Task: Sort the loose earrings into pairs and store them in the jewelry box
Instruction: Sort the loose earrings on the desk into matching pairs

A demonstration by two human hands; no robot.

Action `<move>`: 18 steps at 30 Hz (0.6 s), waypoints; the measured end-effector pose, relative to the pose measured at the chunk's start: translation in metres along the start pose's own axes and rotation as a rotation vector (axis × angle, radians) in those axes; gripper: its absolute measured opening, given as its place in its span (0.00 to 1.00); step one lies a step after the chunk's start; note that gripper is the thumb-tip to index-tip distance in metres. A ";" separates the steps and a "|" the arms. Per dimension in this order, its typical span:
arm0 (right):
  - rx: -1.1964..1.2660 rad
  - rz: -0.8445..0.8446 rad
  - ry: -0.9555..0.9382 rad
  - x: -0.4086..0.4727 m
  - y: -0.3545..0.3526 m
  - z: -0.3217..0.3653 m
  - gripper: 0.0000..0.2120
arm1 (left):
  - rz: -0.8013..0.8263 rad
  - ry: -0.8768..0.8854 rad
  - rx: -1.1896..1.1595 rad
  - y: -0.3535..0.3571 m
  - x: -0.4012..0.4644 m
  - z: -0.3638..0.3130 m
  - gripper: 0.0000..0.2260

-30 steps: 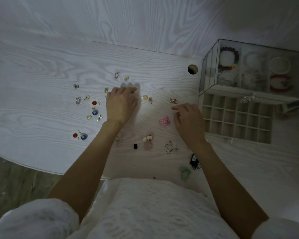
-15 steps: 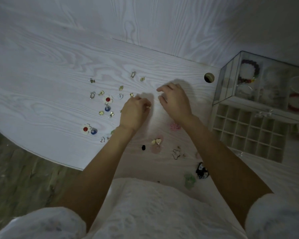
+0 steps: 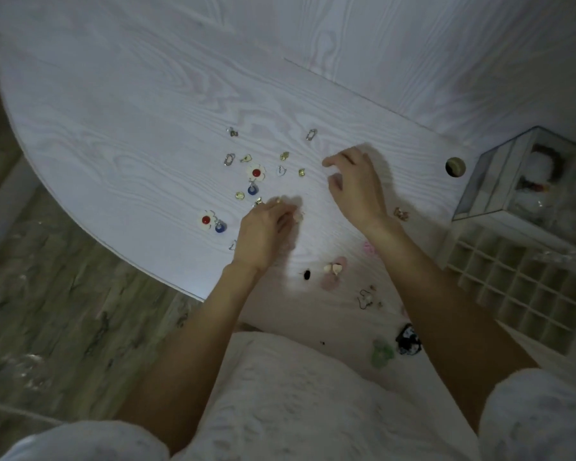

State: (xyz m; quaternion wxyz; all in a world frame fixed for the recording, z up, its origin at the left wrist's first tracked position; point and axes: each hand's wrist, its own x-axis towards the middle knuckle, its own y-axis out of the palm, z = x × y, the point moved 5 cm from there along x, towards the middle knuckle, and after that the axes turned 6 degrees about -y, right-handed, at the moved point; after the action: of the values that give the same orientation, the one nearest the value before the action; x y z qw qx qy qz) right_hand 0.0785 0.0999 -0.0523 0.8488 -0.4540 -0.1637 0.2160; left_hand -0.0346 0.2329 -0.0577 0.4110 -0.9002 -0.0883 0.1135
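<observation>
The left hand pinched a small earring on the desk; the right hand hovered, fingers loosely spread, holding nothing.

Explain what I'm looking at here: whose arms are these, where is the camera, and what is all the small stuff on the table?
No machine is involved: these are a person's two bare arms, filmed by one wide-angle camera worn on their head and looking down, so their white clothing fills the bottom. The white wood-grain table is scattered with loose earrings, among them two white flower earrings with red centres and blue drops, one farther away and one nearer the edge, plus small gold and silver pieces. A pink flower piece lies beside the right forearm. At the right stands the jewelry box, with a glass top and a pulled-out grid drawer whose cells look empty. The left hand has its fingertips curled on something tiny, too small to identify. The right hand hovers, fingers loosely curled, with nothing visible in its grip.
</observation>
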 end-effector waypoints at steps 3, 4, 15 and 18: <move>0.067 0.020 -0.014 -0.024 0.002 0.014 0.12 | -0.117 -0.103 -0.114 -0.024 -0.009 0.013 0.08; 0.099 0.037 -0.028 -0.032 0.004 0.019 0.11 | -0.162 -0.123 -0.108 -0.030 -0.012 0.019 0.08; 0.076 0.076 -0.114 -0.061 0.044 0.052 0.07 | -0.195 -0.109 -0.029 -0.057 -0.053 0.075 0.11; 0.059 0.072 -0.082 -0.064 0.040 0.045 0.06 | -0.204 -0.059 0.002 -0.055 -0.063 0.076 0.15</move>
State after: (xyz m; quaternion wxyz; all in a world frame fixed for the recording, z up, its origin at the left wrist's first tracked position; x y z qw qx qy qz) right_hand -0.0067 0.1182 -0.0675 0.8461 -0.4249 -0.1756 0.2698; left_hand -0.1197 0.3069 -0.0558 0.4185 -0.8825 -0.1915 0.0974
